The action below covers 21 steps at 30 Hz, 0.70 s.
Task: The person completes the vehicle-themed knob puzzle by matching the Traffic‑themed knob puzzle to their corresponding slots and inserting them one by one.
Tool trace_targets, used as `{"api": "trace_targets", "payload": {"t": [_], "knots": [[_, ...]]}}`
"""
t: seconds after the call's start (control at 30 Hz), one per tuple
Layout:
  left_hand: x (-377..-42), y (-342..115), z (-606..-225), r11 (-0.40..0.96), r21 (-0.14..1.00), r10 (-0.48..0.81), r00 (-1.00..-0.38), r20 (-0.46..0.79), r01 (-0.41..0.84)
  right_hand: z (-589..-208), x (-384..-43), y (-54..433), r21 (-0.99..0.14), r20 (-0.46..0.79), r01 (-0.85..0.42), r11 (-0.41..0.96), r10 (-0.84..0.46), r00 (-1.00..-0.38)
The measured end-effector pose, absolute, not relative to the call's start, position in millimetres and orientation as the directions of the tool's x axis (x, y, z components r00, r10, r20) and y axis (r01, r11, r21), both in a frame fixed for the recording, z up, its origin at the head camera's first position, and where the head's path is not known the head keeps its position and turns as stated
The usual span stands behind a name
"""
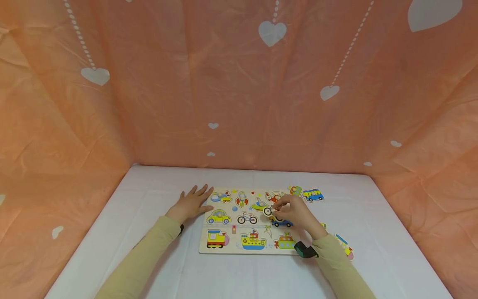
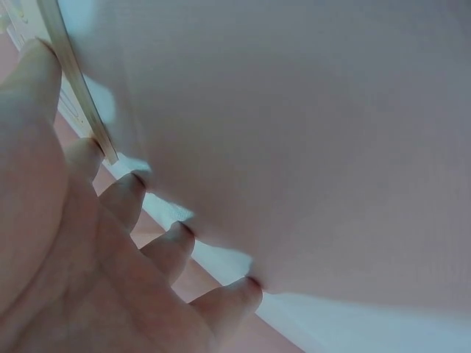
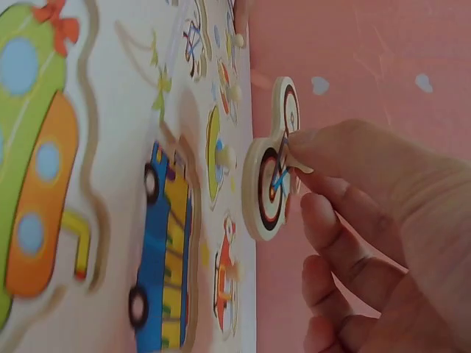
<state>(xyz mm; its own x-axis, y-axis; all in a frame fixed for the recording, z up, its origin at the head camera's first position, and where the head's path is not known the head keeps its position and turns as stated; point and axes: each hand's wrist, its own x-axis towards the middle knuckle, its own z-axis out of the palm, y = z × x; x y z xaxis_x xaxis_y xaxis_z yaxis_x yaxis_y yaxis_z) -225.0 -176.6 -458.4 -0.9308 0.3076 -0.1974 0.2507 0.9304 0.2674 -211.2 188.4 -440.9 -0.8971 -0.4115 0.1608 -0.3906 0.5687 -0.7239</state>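
Left hand (image 1: pixel 189 205) splayed at the board (image 1: pixel 248 227) — right hand (image 1: pixel 296 211) pinches the bicycle piece (image 3: pixel 273 175), apparently aloft.

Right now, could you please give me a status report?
Right hand pinching bicycle piece above puzzle board. Left hand spread at board's left edge. Bicycle recess uncovered.

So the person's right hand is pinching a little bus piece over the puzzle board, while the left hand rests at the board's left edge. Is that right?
Not quite: the vehicle is wrong. The right hand is pinching a bicycle piece, its two wheels plain in the right wrist view. The rest holds: it is over the puzzle board, and the left hand rests at its left edge.
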Motion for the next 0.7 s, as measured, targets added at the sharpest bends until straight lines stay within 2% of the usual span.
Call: {"api": "trace_targets", "payload": {"t": [0.7], "knots": [[-224.1,-176.2,-458.2,0.931,0.264,0.308,-0.93,-0.198,0.252,-445.1,-226.3,145.0,-0.723,0.14,-0.455,0.52,-0.534,-0.834]]}}
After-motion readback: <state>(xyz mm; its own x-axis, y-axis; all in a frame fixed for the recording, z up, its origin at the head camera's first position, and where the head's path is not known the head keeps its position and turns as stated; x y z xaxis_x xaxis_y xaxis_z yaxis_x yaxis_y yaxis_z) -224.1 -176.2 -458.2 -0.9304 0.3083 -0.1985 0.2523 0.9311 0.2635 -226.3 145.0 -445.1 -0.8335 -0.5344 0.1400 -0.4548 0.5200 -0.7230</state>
